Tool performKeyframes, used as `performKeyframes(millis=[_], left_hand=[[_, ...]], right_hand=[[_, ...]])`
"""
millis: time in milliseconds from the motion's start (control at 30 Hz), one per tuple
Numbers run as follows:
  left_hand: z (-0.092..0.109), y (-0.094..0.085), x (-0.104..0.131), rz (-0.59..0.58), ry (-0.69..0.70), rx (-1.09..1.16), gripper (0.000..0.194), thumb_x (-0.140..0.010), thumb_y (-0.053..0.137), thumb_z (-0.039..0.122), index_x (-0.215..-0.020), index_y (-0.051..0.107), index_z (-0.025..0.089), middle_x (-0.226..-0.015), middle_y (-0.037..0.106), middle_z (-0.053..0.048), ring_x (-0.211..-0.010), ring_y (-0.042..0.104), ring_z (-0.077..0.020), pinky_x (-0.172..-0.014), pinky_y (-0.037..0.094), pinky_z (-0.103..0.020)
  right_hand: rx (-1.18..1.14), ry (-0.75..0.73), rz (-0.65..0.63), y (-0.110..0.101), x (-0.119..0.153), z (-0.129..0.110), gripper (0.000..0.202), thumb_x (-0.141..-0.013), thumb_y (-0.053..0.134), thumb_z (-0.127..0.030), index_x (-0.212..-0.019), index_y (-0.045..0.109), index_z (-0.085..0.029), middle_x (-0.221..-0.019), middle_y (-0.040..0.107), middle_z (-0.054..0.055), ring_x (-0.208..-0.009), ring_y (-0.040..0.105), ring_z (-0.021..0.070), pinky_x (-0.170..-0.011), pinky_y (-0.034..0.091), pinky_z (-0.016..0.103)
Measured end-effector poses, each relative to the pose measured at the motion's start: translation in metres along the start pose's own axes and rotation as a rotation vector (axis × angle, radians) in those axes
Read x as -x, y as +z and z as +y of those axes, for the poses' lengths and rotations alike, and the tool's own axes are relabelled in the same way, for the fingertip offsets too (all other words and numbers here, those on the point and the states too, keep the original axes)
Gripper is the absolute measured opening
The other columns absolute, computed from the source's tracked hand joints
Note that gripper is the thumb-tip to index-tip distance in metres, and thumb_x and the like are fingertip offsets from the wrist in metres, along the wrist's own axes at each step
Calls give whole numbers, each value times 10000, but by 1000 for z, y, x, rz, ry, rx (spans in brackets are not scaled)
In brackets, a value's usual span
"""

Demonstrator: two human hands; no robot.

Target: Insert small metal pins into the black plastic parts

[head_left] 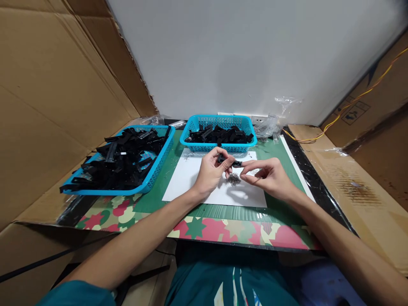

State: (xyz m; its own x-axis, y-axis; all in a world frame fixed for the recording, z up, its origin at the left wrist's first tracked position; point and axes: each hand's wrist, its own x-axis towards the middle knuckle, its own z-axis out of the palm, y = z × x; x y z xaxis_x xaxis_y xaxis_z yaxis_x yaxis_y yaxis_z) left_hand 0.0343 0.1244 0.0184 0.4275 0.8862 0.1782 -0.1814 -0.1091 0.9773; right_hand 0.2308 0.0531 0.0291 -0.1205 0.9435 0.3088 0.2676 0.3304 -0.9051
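My left hand [213, 170] is closed around a small, narrow black plastic part [236, 163], pinched between thumb and fingers above a white sheet. The part's right end sticks out toward my right hand [266, 175]. Its index fingertip touches or nearly touches that end, while the thumb sits a little lower with a gap between them. Anything tiny at those fingertips is too small to make out. Just below the part, a small pile of fine metal pieces [234, 179], perhaps springs or pins, lies on the white sheet [191, 187].
A blue basket [153, 176] heaped with black plastic parts stands at the left. Behind my hands is a second blue basket [219, 147] with similar parts. Clear plastic bags [269, 127] lie at the back right. Cardboard [360, 170] flanks the green table mat [149, 204].
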Motion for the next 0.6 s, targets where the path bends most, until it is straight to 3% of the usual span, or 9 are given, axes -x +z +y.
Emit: performKeyframes(millis=[133, 267, 433, 533, 600], left_hand=[[-1, 2, 1, -11, -1, -71, 415, -894, 782, 558, -916, 615, 178, -740, 565, 25, -645, 492, -103, -597, 386, -223], [0, 3, 5, -96, 26, -157, 334, -979, 692, 508, -1019, 667, 178, -914, 616, -21, -835, 549, -139, -746, 438, -235], [-3, 2, 8, -262, -7, -94, 447, -968, 720, 382, -1373, 595, 238, -1232, 678, -88, -1139, 633, -209, -943, 506, -293], [-3, 0, 8, -325, 57, -217, 412, -1015, 652, 341, -1410, 637, 225, -1416, 664, -115, -1303, 616, -242, -1075, 485, -345], [-2, -1, 7, -326, 100, -357, 384, -1038, 620, 346, -1393, 680, 212, -1431, 682, -115, -1303, 639, -252, -1076, 496, -362]], right_hand=[[87, -42, 145, 14, 3, -4, 219, -904, 764, -406, -884, 828, -197, -879, 803, 67, -567, 577, 125, -447, 399, 256], [52, -10, 245, 7, -1, 0, 272, -888, 787, -451, -890, 817, -181, -873, 800, 87, -706, 694, 191, -504, 501, 261], [53, 11, 279, -10, -6, 7, 268, -853, 820, -441, -847, 804, -174, -865, 803, 99, -810, 750, 242, -580, 562, 291], [74, 61, 289, -17, -7, 6, 233, -826, 833, -396, -820, 808, -164, -825, 810, 105, -783, 761, 248, -600, 574, 308], [88, 109, 259, -21, -7, 5, 208, -796, 849, -363, -786, 810, -159, -783, 810, 106, -738, 759, 243, -613, 582, 321]])
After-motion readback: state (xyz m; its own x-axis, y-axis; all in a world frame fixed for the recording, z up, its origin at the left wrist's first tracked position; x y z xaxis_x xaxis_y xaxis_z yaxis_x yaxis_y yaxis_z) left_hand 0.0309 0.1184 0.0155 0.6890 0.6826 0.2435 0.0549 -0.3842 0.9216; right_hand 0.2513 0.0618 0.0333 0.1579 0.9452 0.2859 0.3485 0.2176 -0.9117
